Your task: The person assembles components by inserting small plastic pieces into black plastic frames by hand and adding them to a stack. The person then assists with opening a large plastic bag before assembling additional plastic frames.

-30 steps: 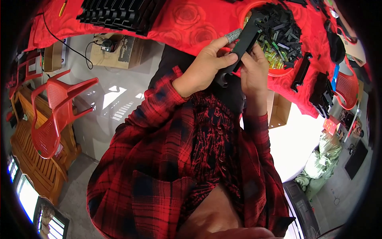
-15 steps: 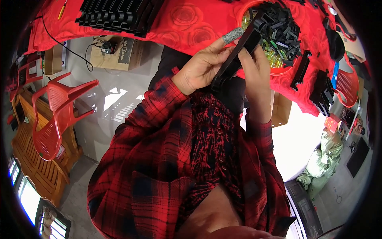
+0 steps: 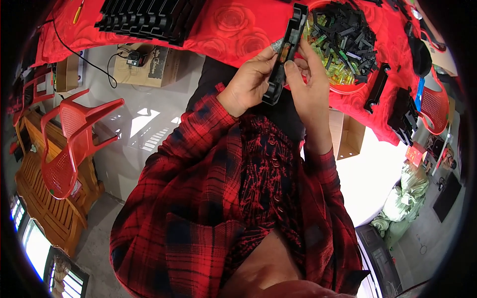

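Observation:
A long black plastic housing point(image 3: 293, 37) is held between both hands at a steep slant above my lap. Its hollow side now shows, with a small amber-coloured spot inside. My left hand point(image 3: 251, 82) closes on its left edge, and a grey cover wraps one of its fingers. From the right, my right hand point(image 3: 309, 82) grips the housing, its thumb against the hollow side and fingers partly behind it. Just beyond my right hand stands a red-rimmed round basin point(image 3: 343, 89) full of small black pieces point(image 3: 355, 37) and clear yellow-green ones point(image 3: 343, 74).
On the red rose-patterned tablecloth point(image 3: 233, 20), a row of similar black housings point(image 3: 144, 20) lies at the far left. More black housings point(image 3: 403, 111) lie at the right edge. An orange-handled tool point(image 3: 78, 12), a cardboard box point(image 3: 154, 69) and a red plastic chair point(image 3: 74, 134) are to the left.
The black housing has swung left and turned over, so its hollow side faces up. My right hand has shifted its hold along with it, and more of the basin is uncovered.

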The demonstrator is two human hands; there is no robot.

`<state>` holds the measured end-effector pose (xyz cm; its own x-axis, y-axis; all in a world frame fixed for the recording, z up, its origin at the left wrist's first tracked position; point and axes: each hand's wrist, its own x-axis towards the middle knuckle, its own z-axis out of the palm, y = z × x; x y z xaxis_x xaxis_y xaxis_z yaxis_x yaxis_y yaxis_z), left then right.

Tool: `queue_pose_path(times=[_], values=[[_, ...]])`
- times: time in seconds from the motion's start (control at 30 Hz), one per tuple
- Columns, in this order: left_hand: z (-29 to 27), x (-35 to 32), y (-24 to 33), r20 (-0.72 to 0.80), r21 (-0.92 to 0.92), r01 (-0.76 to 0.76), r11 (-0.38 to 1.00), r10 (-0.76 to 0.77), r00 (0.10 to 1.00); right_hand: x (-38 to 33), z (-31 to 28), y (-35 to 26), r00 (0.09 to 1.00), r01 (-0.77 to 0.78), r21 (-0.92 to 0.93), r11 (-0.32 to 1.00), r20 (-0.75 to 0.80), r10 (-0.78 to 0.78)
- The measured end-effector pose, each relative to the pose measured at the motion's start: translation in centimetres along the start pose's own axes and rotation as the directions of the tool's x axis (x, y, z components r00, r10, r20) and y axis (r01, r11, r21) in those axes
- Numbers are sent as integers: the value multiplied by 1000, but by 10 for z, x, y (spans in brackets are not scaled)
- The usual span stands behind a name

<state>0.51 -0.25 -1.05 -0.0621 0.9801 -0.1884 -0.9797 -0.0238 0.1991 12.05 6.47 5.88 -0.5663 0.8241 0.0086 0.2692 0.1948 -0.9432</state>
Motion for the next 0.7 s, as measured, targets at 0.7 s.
queue_pose_path(times=[0.7], values=[[18, -1, -2, -86, 100, -101, 990, 110, 990, 4, 12, 6, 994, -9, 6, 1000, -105, 10]])
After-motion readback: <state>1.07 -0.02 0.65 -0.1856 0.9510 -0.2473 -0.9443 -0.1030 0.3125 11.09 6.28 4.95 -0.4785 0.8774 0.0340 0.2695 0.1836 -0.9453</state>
